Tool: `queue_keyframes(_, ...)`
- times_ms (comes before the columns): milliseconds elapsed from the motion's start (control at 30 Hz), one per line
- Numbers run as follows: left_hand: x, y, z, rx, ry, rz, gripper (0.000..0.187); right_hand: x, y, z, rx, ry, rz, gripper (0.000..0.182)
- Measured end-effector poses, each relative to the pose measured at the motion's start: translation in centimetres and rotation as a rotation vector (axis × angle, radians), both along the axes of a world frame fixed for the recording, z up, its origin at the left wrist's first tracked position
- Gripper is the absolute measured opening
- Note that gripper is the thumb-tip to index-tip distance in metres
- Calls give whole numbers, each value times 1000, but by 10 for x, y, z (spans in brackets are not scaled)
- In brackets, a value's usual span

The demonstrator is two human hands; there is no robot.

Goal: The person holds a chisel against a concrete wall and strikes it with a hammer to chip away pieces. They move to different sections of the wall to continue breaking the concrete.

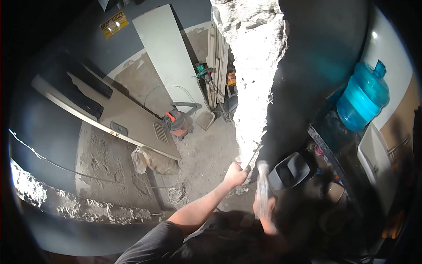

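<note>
My left hand (pixel 236 174) is closed around a thin chisel (pixel 254 155), whose shaft slants up and to the right. The chisel's tip is right at the rough, brightly lit broken edge of a wall (pixel 255 88). Just to the right, my right hand (pixel 268 205) grips a hammer (pixel 263 187), blurred by motion, with its head upward and close to the left hand. Part of the right hand's fingers is hidden behind the hammer.
A red and black shop vacuum (pixel 178 123) stands on the dusty floor near a leaning white panel (pixel 169 53). A door (pixel 118 119) and a bag (pixel 160 162) are left. Right are a grey bin (pixel 278 176), a blue water bottle (pixel 358 99) and a sink (pixel 371 152).
</note>
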State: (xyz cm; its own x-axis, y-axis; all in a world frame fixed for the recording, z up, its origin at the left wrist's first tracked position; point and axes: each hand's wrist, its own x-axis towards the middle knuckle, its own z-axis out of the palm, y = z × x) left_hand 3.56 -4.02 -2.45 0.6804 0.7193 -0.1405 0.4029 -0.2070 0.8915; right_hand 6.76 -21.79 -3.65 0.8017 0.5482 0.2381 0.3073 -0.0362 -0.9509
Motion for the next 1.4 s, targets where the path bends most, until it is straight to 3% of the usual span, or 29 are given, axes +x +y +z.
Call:
queue_keyframes(33, 3, -3, 4, -17, 32, 18, 28, -6, 9, 6, -135, -320, -199, 20)
queue_keyframes(67, 3, -6, 6, -39, 67, 38, 28, -8, 4, 15, -327, -49, -168, 22)
queue_keyframes(133, 1, -6, 12, -59, 59, 12, 24, -9, -9, 18, -413, -28, -94, 23)
queue_keyframes(200, 2, -3, 5, -87, 47, -7, 32, -20, -13, 38, -179, -529, -224, 19)
queue_keyframes(233, 3, 1, -10, -114, 49, -22, 34, -26, -16, 71, -177, -408, -149, 14)
queue_keyframes(267, 6, 4, -24, -138, 51, -38, 37, -18, -11, 81, -43, -539, -122, 22)
queue_keyframes(333, 8, -2, -32, -102, -49, -4, 37, -18, -3, 71, -40, -717, -237, 18)
queue_keyframes(400, 7, -7, -20, -96, -165, 12, 35, -18, 10, 69, -132, -530, -180, 20)
queue_keyframes(467, 10, -7, -38, -144, -249, -4, 32, -2, 13, 31, -508, -74, -112, 22)
queue_keyframes(533, 7, -5, -20, -121, -245, 34, 32, -8, 11, 31, -506, -108, -119, 23)
queue_keyframes(600, -1, -4, -14, -197, -131, 9, 33, -23, 1, 34, -291, -384, -215, 24)
queue_keyframes(667, 3, 1, -11, -253, -41, -54, 33, -41, 0, 75, -343, -363, -203, 23)
queue_keyframes(733, 2, -3, -9, -228, -72, -24, 29, -28, 5, 71, -93, -733, -159, 21)
queue_keyframes(767, 1, -3, -7, -208, -82, -20, 30, -26, 6, 72, -329, -1156, -238, 17)
queue_keyframes(800, 1, -3, -3, -187, -93, -14, 32, -33, 20, 73, -126, -734, -246, 16)
queue_keyframes(867, 3, -4, -6, -195, -106, 1, 32, -32, 32, 52, -261, -409, -238, 17)
queue_keyframes(900, 4, -8, -7, -202, -109, 16, 31, -17, 22, 32, -542, -166, -192, 18)
queue_keyframes(1000, 4, -7, -6, -200, -94, 6, 32, -19, 4, 20, -329, -361, -251, 14)
queue_keyframes(1033, 0, -11, -4, -208, -85, -1, 32, -32, 11, 44, -230, -301, -287, 13)
queue_keyframes(1067, 1, -9, 0, -212, -73, -4, 32, -32, 7, 62, -272, -465, -247, 16)
queue_keyframes(1167, 6, -11, 1, -220, -73, 11, 33, -18, 13, 58, -27, -669, -180, 19)
queue_keyframes(1200, 7, -14, -2, -230, -85, 31, 33, -22, 11, 51, -302, -602, -279, 18)
queue_keyframes(1267, 10, -15, -12, -222, -109, 34, 33, -6, 20, 27, -463, -262, -189, 19)
queue_keyframes(1333, 14, -16, -11, -207, -142, 44, 33, -10, 24, 44, -496, -171, -246, 20)
queue_keyframes(1400, 13, -20, -12, -184, -141, 67, 33, -23, 15, 61, -364, -120, -258, 18)
